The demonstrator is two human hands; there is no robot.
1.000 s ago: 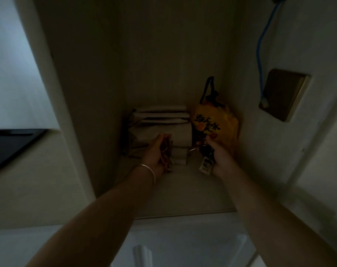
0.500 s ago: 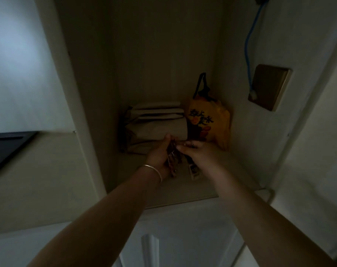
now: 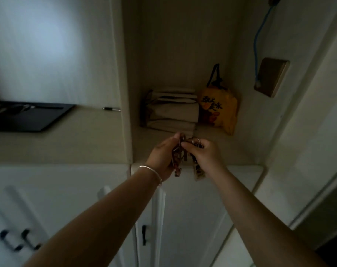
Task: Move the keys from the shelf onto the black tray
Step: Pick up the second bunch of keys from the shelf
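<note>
Both forearms reach forward and converge; left hand [image 3: 163, 157] and right hand [image 3: 206, 155] curled closed, fingertips nearly touching.

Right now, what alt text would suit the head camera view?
Two bare hands, left hand and right hand, hold bunches of keys together above a dim shelf's front edge. A yellow bag sits behind; a black tray lies left.
</note>
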